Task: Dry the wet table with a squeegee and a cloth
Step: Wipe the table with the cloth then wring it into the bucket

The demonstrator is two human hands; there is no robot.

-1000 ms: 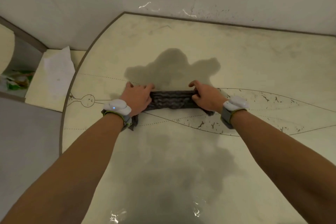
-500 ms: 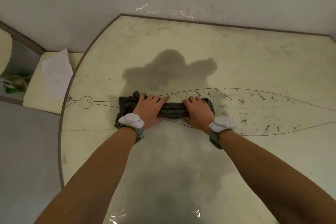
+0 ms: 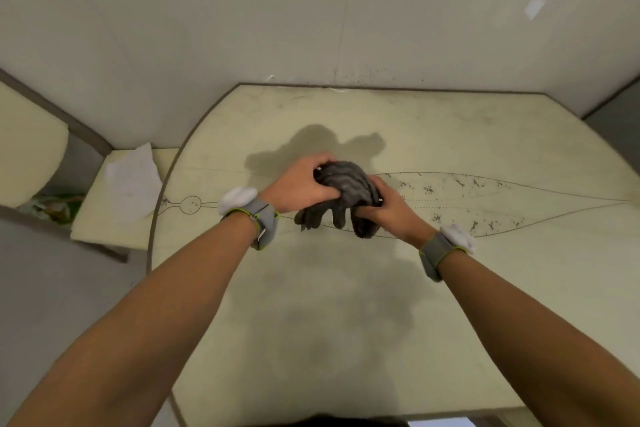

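Where it lay stretched before, the cloth (image 3: 347, 181) is bunched, gripped by left hand (image 3: 297, 188) and right hand (image 3: 388, 212).

The cream table (image 3: 467, 305) (thin line drawings (image 3: 450, 191) across it) bears a darker patch (image 3: 346, 319).

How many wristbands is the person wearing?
2. The left wristband sits behind the left hand, the right wristband behind the right hand; both hands grip the grey cloth. None seems hidden.

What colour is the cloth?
Dark grey cloth with a wavy ribbed texture, seen in the head view.
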